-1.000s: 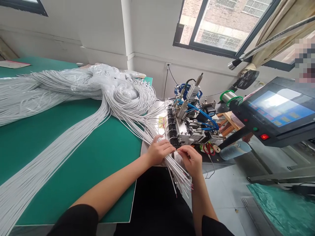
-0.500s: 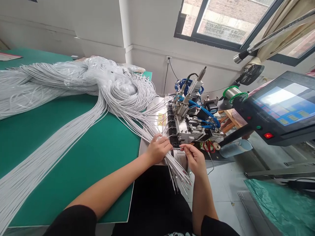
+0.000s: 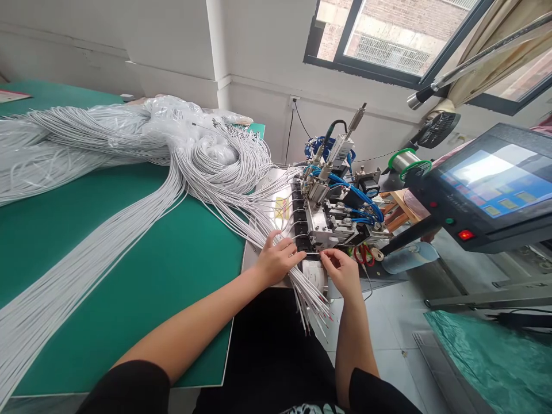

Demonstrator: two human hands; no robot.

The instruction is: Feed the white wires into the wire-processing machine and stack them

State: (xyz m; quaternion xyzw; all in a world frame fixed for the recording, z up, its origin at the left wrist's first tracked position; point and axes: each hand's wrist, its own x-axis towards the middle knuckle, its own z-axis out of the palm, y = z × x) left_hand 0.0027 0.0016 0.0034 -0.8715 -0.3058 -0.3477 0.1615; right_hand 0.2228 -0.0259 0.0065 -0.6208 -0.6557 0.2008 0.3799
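Note:
A single white cable (image 3: 313,254) is stretched level between my hands, at the front end of the machine's black slotted track (image 3: 301,223). My left hand (image 3: 279,261) lies across the bundle of white cables (image 3: 307,290), its thumb and fingertips pinching the single cable. On the other side, my right hand (image 3: 344,271) grips that cable close to its tip between thumb and forefinger; the tip itself is hidden by the fingers. Loose bundle ends, some reddish, hang below my left hand over the table edge. Further back, several cables sit side by side across the track.
The machine (image 3: 330,201) with metal cylinders and blue air tubes stands behind the track. To its right are a screen panel (image 3: 495,184), a solder wire spool (image 3: 409,165) and red-handled scissors (image 3: 363,253). A large cable heap (image 3: 233,155) covers part of the green table (image 3: 181,253).
Both hands have shifted slightly up toward the track. The cable between them now runs straighter, and my left fingertips reach further right along it.

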